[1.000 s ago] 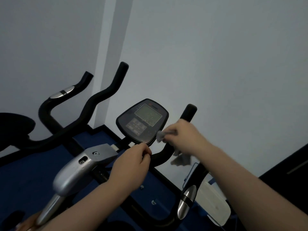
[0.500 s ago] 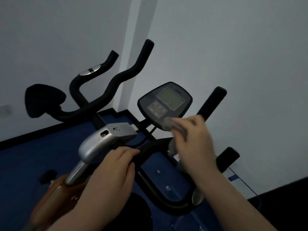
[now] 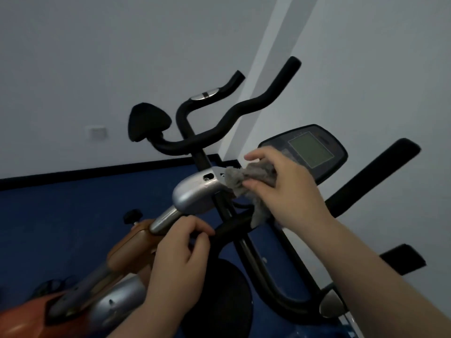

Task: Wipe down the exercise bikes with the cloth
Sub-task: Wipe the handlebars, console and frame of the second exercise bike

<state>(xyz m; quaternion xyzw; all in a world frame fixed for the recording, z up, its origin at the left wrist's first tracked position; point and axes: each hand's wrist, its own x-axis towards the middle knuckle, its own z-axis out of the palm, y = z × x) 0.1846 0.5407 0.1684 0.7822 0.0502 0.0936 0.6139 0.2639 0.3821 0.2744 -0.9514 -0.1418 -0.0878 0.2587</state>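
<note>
The right hand pinches a grey cloth, bunched between thumb and fingers, and holds it against the right edge of the silver cap on the bike's stem. A tail of cloth hangs down towards the black handlebar just below. The left hand curls round that same bar, nearer and to the left, seemingly steadying the near bike, whose orange body runs off to the near left.

Right of the cloth hand, and partly hidden behind it, sits the console, its screen pale green. Further left stands a second bike with black bars and a dark saddle, against the grey wall. The floor is blue.

I would say the cap is the part in hand, with the far bike untouched by either hand. The risks look small. The loose tail could snag on the bracket or cables under the cap and tug the cloth out of that light pinch. A tightly bunched cloth also covers little surface, so patches could be missed, and a wrist swing right might knock the console buttons.
</note>
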